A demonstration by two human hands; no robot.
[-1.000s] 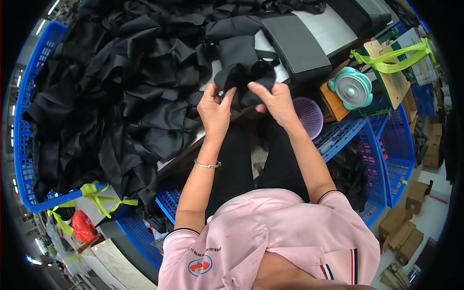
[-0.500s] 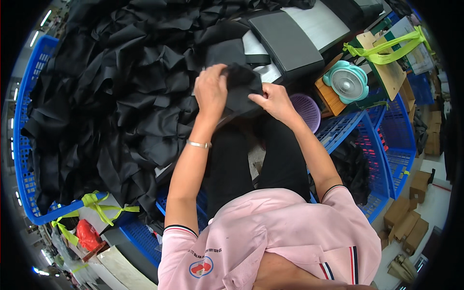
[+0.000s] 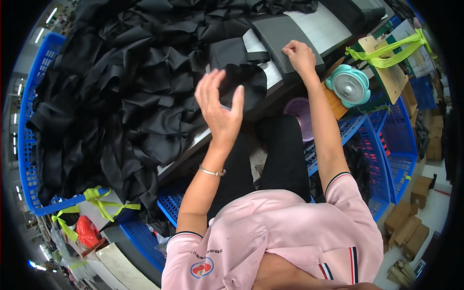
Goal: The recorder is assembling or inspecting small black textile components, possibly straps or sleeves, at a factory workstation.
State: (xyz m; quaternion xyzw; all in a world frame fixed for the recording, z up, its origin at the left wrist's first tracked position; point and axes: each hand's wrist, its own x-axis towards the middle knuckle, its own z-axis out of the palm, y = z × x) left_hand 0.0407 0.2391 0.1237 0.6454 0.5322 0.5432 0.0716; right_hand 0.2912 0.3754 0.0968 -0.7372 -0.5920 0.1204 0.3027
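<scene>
My left hand (image 3: 218, 108) is raised over the near edge of the table, its fingers and thumb spread with nothing between them. Just beyond it lies a black fabric piece (image 3: 251, 84) with a rounded edge. A flat black fabric piece (image 3: 228, 54) and a short black strip (image 3: 257, 57) are close by. Over the dark grey padded cover (image 3: 278, 31), my right hand (image 3: 300, 57) is closed, fingertips pressed together. Whatever it may pinch is too small to tell. A large heap of crumpled black fabric pieces (image 3: 140, 87) covers the left of the table.
A blue crate (image 3: 28, 159) borders the heap on the left, tied with yellow-green strips (image 3: 99, 205). On the right, a turquoise fan (image 3: 349, 86) stands on a wooden board (image 3: 335, 103). Below are a purple basket (image 3: 300, 108) and blue crates (image 3: 374, 159). Cardboard boxes (image 3: 411, 232) lie farther right.
My hands have let go of the black fabric piece, which now lies at the table edge. My right hand has moved up and right onto the grey cover; my left has opened and drawn back slightly.
</scene>
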